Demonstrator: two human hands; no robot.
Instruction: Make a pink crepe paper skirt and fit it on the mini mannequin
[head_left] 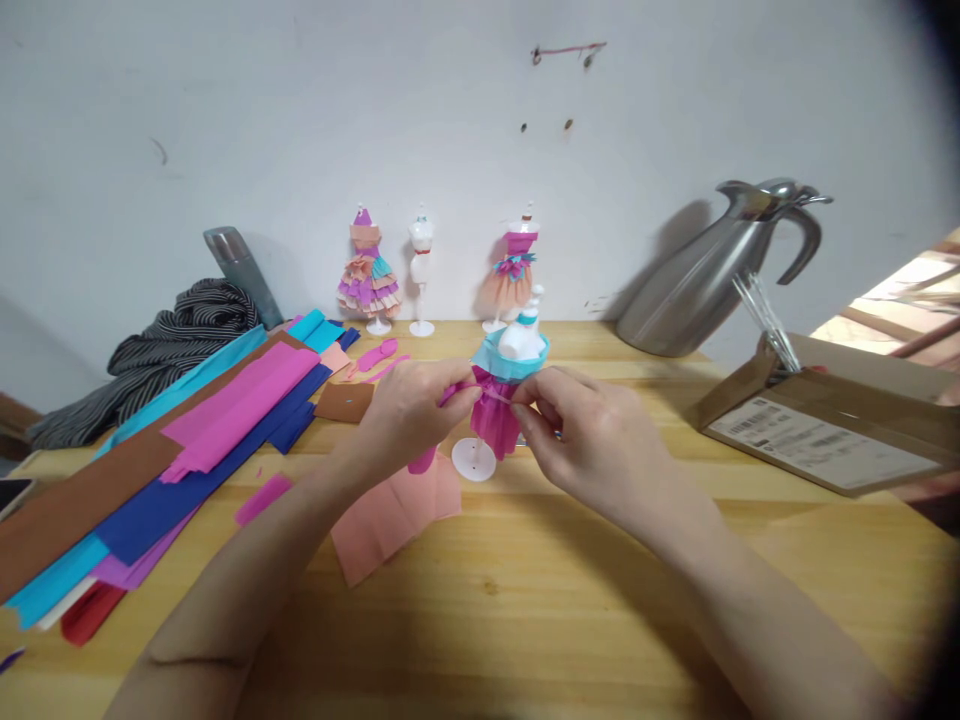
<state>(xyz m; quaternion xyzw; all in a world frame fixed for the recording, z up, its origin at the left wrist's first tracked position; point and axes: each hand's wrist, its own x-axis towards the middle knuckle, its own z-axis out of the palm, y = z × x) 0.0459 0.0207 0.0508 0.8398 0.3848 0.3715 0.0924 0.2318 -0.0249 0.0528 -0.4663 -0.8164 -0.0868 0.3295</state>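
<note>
A small white dress-form mannequin (523, 342) stands tilted on its round white base (474, 460). It wears a turquoise paper top (491, 355) and a magenta paper skirt (495, 425). My left hand (412, 405) is closed, pinching a thin pink paper strip (491, 392) at the left of the waist. On the other side, my right hand (581, 415) pinches the strip between thumb and forefinger, close against the skirt. The strip runs across the front of the waist. Peach paper pieces (397, 520) lie flat below the base.
Colored crepe paper (247, 390) is piled at left beside a striped cloth (180, 340) and a bottle (244, 270). Dressed mannequins (367, 265) and a bare one (421, 265) stand by the wall. A steel jug (697, 270) and a cardboard box (825, 430) are at right.
</note>
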